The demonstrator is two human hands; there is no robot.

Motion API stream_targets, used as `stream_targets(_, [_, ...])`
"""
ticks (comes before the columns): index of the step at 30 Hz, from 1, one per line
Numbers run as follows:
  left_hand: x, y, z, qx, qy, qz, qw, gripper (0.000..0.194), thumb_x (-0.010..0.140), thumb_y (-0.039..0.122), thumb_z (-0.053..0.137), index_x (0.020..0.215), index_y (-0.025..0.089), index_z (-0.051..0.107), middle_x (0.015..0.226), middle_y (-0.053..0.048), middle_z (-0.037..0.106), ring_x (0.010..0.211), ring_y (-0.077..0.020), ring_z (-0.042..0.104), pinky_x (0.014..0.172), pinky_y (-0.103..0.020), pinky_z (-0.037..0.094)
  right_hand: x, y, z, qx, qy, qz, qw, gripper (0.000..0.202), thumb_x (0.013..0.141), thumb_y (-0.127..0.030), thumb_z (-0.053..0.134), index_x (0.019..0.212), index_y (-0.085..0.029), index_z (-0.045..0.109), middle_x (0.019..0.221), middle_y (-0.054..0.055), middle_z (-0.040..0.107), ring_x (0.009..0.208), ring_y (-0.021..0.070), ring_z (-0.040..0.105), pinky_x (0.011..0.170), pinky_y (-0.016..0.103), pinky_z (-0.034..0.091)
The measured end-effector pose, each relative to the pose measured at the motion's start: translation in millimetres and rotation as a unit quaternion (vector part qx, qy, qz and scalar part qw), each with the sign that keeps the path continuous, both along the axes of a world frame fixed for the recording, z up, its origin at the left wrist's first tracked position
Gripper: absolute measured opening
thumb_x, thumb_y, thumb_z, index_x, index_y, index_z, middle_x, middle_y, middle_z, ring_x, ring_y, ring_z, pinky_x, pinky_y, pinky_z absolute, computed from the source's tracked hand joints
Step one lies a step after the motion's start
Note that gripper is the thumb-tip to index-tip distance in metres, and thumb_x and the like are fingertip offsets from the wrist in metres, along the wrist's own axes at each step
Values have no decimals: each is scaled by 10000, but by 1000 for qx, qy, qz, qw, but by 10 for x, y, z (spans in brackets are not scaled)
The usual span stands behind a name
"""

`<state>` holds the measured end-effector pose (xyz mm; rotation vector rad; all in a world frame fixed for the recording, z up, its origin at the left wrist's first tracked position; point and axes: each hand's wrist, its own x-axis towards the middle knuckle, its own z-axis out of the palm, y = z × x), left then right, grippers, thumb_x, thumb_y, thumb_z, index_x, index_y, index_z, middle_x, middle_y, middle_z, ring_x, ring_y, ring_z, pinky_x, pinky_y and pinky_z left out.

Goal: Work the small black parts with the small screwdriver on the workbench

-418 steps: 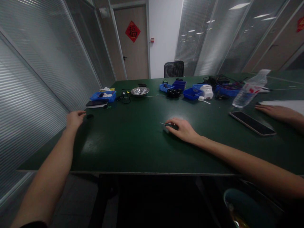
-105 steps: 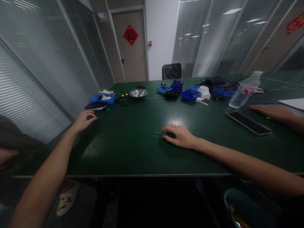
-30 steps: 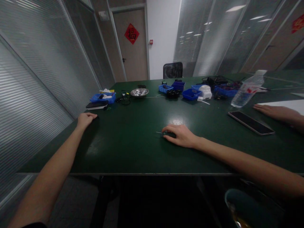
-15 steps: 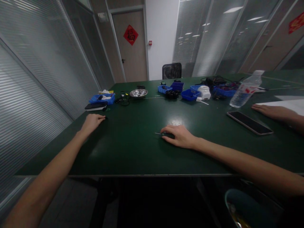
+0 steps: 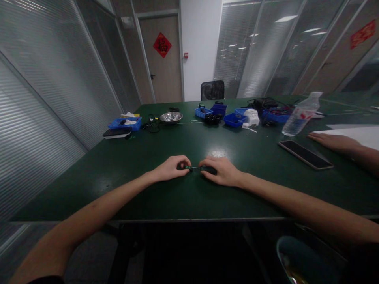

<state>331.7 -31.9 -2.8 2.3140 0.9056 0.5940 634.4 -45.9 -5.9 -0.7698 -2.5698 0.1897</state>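
My right hand (image 5: 220,170) rests low over the green table, fingers closed around the dark handle of a screwdriver (image 5: 208,170). Its thin metal shaft points left. Close by on the left, my left hand (image 5: 172,168) pinches a small black and green part (image 5: 188,168), whose exact kind is too small to make out. The shaft's tip reaches up to this part; whether it touches or enters it, I cannot tell.
At the back left are a blue tray (image 5: 134,125), a black-topped box (image 5: 117,133), cables and a metal bowl (image 5: 171,118). Blue bins (image 5: 235,120) stand farther back. To the right are a bottle (image 5: 301,115), a phone (image 5: 306,154) and another person's hand (image 5: 334,141) by white paper.
My left hand has swung from the table's left side to the middle, bringing the small part against or near the screwdriver's tip. My right hand has stayed almost in place.
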Motion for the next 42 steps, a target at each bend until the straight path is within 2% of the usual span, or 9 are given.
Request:
stream_targets(3, [75,-54,-9,-1,-2,2,1000,196,953,348,742,1103,223,742,1067,-83,737,900,-226,652,788,-365,520,2,7,-10,-9,1,1,1000,238,1055,-375,611,1228,-232,689,1078,66,742,818,197,678,719,327,473])
stream_targets(9, [66,-105,19,2,0,-2,1000,181,975,334,721,1127,235,719,1133,-89,732,962,-241,660,822,-384,526,4,-3,-4,-11,1,-4,1000,234,1048,-369,612,1216,-229,694,1057,61,740,793,193,668,715,326,459])
stream_targets(14, [19,-156,-9,27,-4,12,1000,306,970,361,760,1244,237,703,1177,-96,708,1022,-252,658,896,-399,536,18,-13,-1,-5,1,0,1000,231,1054,-364,594,1205,-220,694,1049,65,745,776,185,656,703,320,449])
stream_targets(20, [-57,-130,-28,46,5,0,999,174,1012,339,714,1138,221,733,1129,-86,695,1022,-245,652,891,-386,536,27,-8,7,-17,4,2,1000,217,1041,-368,614,1167,-221,710,996,52,761,769,186,670,702,314,455])
stream_targets(26, [-45,-121,-24,50,1,-24,998,175,1028,333,712,1149,211,740,1104,-88,688,1006,-235,645,887,-370,528,15,-11,9,-13,-11,14,1000,268,1078,-396,576,1222,-219,717,1031,60,780,741,177,667,688,315,442])
stream_targets(33, [-34,-131,-19,53,7,-35,998,218,1051,348,702,1188,182,740,1103,-84,676,981,-218,638,871,-344,521,23,10,-23,-9,-24,46,999,296,1110,-399,558,1281,-209,708,1045,66,756,806,178,683,709,298,451])
stream_targets(42, [16,-176,-8,65,9,-44,997,214,1057,347,696,1198,189,727,1122,-88,688,1057,-241,635,919,-367,518,51,36,-60,42,-26,70,996,399,1154,-450,501,1416,-234,710,1060,77,681,856,186,659,718,305,469])
